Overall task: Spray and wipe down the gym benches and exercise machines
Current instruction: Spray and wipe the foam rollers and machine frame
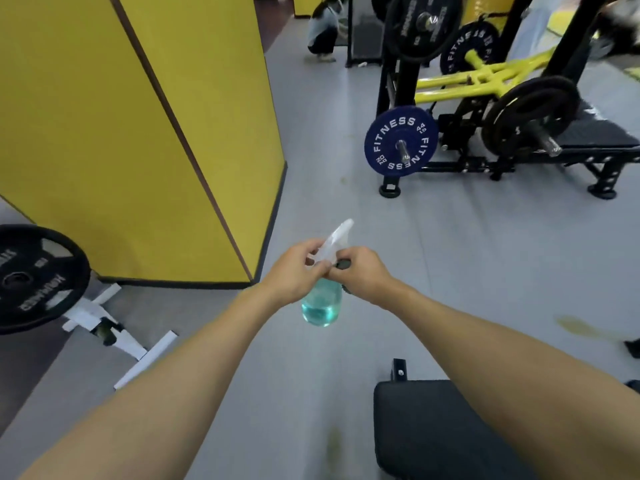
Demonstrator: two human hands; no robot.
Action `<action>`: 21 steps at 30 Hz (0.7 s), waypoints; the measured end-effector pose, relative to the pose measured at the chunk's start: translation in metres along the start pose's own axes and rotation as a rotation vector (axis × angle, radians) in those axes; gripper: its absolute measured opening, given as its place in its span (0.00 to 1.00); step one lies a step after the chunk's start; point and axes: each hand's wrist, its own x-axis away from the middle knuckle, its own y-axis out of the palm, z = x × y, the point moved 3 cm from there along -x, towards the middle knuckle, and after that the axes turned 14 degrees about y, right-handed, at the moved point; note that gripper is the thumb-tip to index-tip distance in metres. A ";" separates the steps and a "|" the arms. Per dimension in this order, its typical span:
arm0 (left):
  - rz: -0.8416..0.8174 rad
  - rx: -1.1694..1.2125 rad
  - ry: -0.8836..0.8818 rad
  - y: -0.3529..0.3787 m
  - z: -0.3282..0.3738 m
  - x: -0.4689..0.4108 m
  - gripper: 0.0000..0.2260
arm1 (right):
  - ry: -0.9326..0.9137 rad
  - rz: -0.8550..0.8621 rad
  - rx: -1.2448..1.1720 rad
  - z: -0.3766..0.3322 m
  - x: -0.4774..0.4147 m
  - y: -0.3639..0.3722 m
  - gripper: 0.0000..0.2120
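Turquoise liquid filled the lower part of the clear spray bottle (321,308), which hung upright in mid-air between both hands, above the grey floor (450,258). The left hand (294,271) pinched the white trigger head (334,240) with thumb and curled fingers, while the right hand (365,271) closed its fingers round the bottle's neck from the other side. A small dark thing (344,264) showed at the right fingertips; what it was could not be told. Both bare forearms reached forward from the bottom edge. Below the right arm lay the end of a black padded bench (433,431). To the left stood a yellow wall panel (121,133), and beside its foot a black weight plate (34,275) sat on a white frame (130,346). Further off on the right stood a black machine (485,77) with yellow-green arms, carrying a blue plate (401,142) marked FITNESS and several black plates. Far back, a person (323,29) crouched on the floor.
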 end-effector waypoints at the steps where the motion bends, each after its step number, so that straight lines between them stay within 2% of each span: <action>1: -0.047 0.006 0.003 -0.013 -0.010 -0.022 0.11 | 0.007 0.008 -0.007 -0.013 -0.018 -0.004 0.11; 4: -0.206 -0.038 0.041 -0.038 -0.041 -0.095 0.13 | 0.029 0.033 -0.067 -0.038 -0.075 -0.016 0.07; 9: -0.427 -0.022 0.163 -0.032 -0.042 -0.209 0.14 | 0.115 0.183 -0.279 -0.044 -0.128 -0.063 0.11; 12: -0.596 -0.028 0.264 0.007 -0.024 -0.271 0.13 | 0.205 0.346 -0.356 -0.028 -0.136 -0.108 0.11; 14: -0.715 -0.010 0.349 0.048 -0.008 -0.310 0.11 | 0.275 0.477 -0.401 -0.008 -0.135 -0.144 0.08; 18: -0.886 0.033 0.484 0.122 0.022 -0.369 0.12 | 0.326 0.616 -0.440 0.030 -0.143 -0.206 0.11; 21: -1.028 0.073 0.547 0.182 0.042 -0.422 0.11 | 0.386 0.653 -0.450 0.056 -0.155 -0.264 0.06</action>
